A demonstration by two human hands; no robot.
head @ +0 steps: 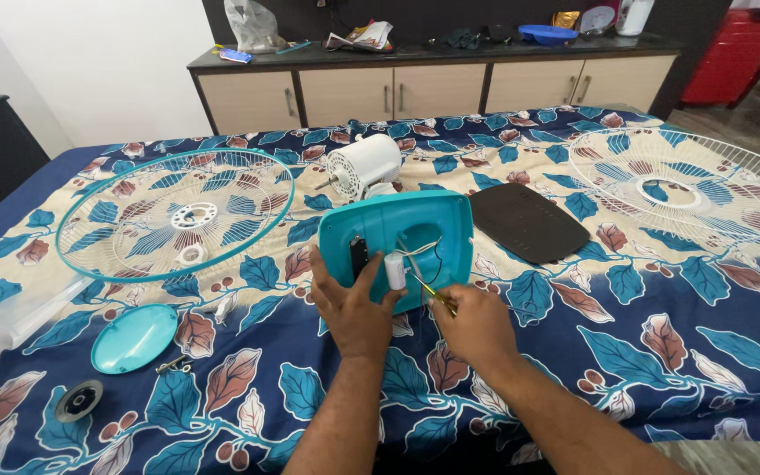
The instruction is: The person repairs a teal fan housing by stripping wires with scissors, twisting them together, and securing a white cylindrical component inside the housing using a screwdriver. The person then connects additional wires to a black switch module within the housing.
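Both hands meet at the teal base: left hand pinches a white capacitor, right hand grips a screwdriver. Motor lies beyond.

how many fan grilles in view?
2. A teal-rimmed grille lies on the bedspread, left of the teal housing that the hands work on; a white grille lies at the right, partly cut off by the frame edge. None seem hidden.
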